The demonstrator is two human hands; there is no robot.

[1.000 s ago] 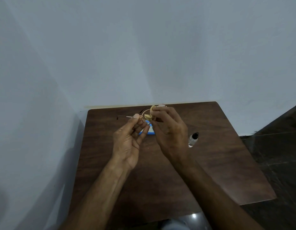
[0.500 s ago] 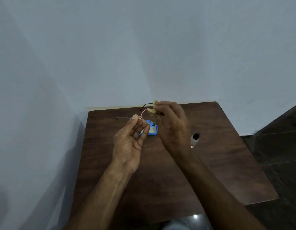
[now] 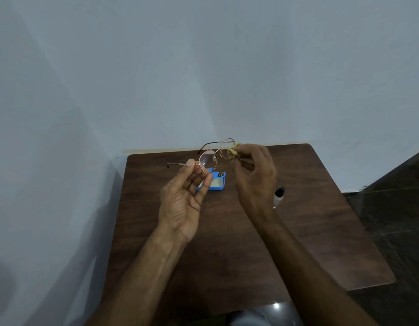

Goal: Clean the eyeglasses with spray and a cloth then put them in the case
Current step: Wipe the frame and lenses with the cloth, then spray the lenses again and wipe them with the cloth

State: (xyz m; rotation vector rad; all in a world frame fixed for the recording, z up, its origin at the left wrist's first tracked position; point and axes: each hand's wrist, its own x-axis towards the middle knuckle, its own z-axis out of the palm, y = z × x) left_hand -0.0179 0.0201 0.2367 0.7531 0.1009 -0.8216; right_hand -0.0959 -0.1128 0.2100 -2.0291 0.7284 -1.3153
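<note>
Thin round-rimmed eyeglasses (image 3: 209,161) are held in the air above the back of the table, temples unfolded. My left hand (image 3: 183,196) pinches the frame at its left hinge between thumb and fingertips. My right hand (image 3: 254,175) pinches a small yellow cloth (image 3: 233,151) against the right lens rim. A blue case (image 3: 215,183) lies flat on the table under the glasses, partly hidden by my left fingers. A small clear spray bottle (image 3: 279,196) with a black cap lies on the table right of my right wrist.
The dark wooden table (image 3: 309,231) stands against a pale wall, its left edge close to a corner. Dark floor shows to the right of the table.
The two lenses have come into full view as the glasses turned and rose a little. My right hand with the cloth has shifted right, from the left lens to the right lens rim.
</note>
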